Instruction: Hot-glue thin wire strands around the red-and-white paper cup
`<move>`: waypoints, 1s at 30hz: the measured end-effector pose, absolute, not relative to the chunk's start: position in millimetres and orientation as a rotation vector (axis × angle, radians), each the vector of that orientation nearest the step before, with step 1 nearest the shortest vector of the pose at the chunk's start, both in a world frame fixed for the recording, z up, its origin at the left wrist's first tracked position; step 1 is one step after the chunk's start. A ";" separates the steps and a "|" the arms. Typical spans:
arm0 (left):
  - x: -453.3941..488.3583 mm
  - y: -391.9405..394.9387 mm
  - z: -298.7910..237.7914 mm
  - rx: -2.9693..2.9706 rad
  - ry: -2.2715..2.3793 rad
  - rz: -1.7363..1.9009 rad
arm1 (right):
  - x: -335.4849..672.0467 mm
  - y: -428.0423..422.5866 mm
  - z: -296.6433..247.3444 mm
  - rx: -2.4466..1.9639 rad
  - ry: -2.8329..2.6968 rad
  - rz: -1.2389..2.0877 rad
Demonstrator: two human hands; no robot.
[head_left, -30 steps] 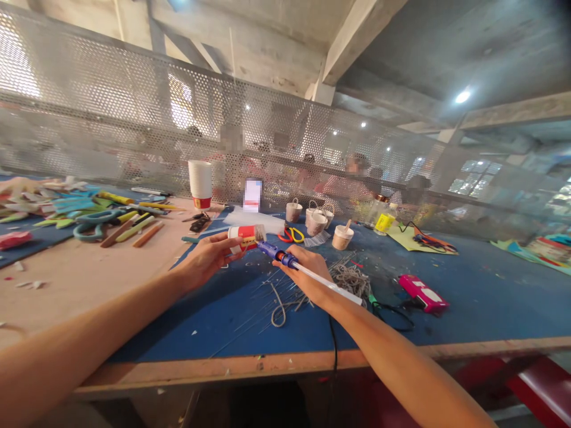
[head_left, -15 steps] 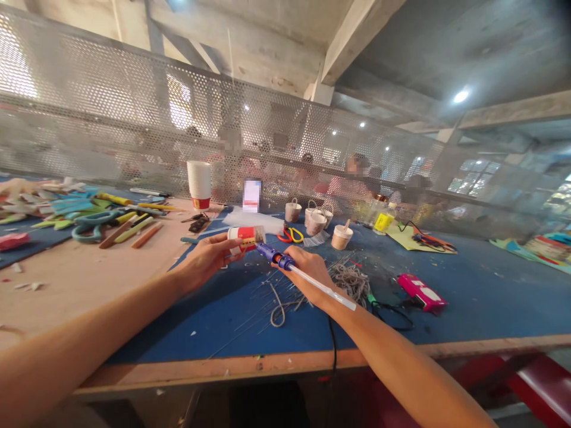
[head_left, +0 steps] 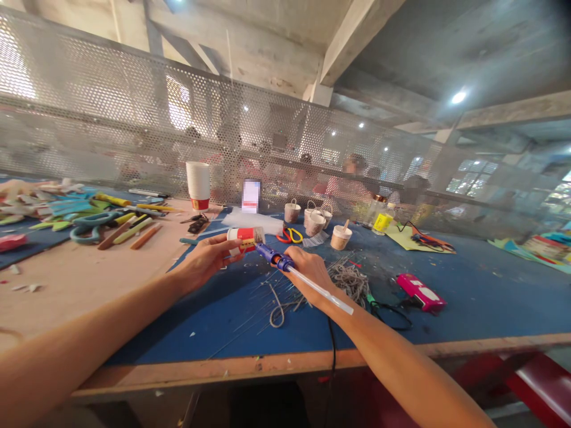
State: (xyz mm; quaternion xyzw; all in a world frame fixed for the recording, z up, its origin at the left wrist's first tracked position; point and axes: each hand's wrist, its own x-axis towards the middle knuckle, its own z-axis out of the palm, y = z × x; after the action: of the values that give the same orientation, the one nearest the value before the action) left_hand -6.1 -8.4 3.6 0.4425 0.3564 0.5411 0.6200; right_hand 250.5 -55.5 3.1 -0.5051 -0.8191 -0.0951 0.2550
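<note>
My left hand [head_left: 209, 257] grips a red and white paper cup [head_left: 243, 238] turned on its side, with a greyish band round its right end. In my right hand [head_left: 307, 267] is a blue hot glue gun [head_left: 273, 255], a clear glue stick [head_left: 319, 290] sticking out of its back over my wrist. The gun's nozzle points at the banded end of the cup, touching or very close. Below my hands lie a loop of grey cord [head_left: 277, 314] and thin wires; a heap of the same cord [head_left: 352, 283] sits right of my right hand.
Behind stand small cups with handles [head_left: 314, 222], a cup with a stick [head_left: 341, 237], scissors [head_left: 289, 235], a cup stack [head_left: 198, 185] and a phone [head_left: 250, 196]. A pink box [head_left: 420, 292] and yellow-labelled bottle [head_left: 382, 221] are rightward; tools [head_left: 129, 229] lie left. A perforated screen [head_left: 267, 131] closes the back.
Hardly anything differs. The cup and the glue gun keep nearly the same place, and the whole view has shifted very slightly.
</note>
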 end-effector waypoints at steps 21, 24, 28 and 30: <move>-5.8 -8.3 3.1 1.017 0.822 1.238 | 249.7 -58.8 7.5 -1.409 -2.242 -0.258; -5.8 -9.1 3.0 1.029 0.815 1.228 | 249.7 -58.4 6.9 -1.414 -2.240 -0.268; -6.9 -7.3 0.7 1.046 0.814 1.228 | 249.5 -58.1 6.9 -1.435 -2.235 -0.276; -7.4 -6.2 -0.6 1.059 0.813 1.226 | 249.6 -58.0 6.8 -1.433 -2.234 -0.277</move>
State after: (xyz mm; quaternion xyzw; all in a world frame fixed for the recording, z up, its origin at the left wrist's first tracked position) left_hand -7.4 -6.2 -0.6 0.4598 0.3533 0.5324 0.6167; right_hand 249.6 -58.0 6.8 -0.5220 -0.8139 -0.1008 0.2345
